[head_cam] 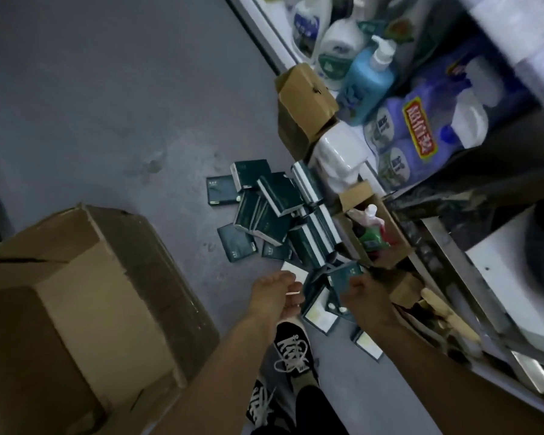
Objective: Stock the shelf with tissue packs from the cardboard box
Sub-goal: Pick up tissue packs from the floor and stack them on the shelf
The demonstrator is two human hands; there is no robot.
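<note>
Both hands are down low over the grey floor (107, 105), reaching into the near end of the spill. Right hand (363, 296): fingers curled onto a dark green tissue pack (346, 277), looks like it holds the pack's edge, though blur hides the exact finger contact. Left hand (275, 298): fingers bent inward toward the same cluster of packs; something thin and pale crosses the fingertips, and I cannot tell if it grips anything.

Just below the hands, two more dark green packs with pale faces lie flat on the floor (319, 313) and (368, 343). Beyond the hands, a loose pile of dark green tissue packs (264, 211) is scattered on the floor, some flat, some tilted on each other, running up against the foot of the metal shelf unit (446, 246).

The large open brown cardboard box (85, 296) sits on the floor to the left, well apart from the pile, flaps out; its inside shows bare cardboard.

Person's black sneaker with white laces (291, 346) stands between the arms.

Low on the shelf side: a small open cardboard carton with bottles inside (371, 227), a white plastic-wrapped bundle (339, 152), another small brown carton (305, 95). On the shelf: a blue pump bottle (366, 83), white detergent bottles (333, 48), purple refill bags (421, 127).
</note>
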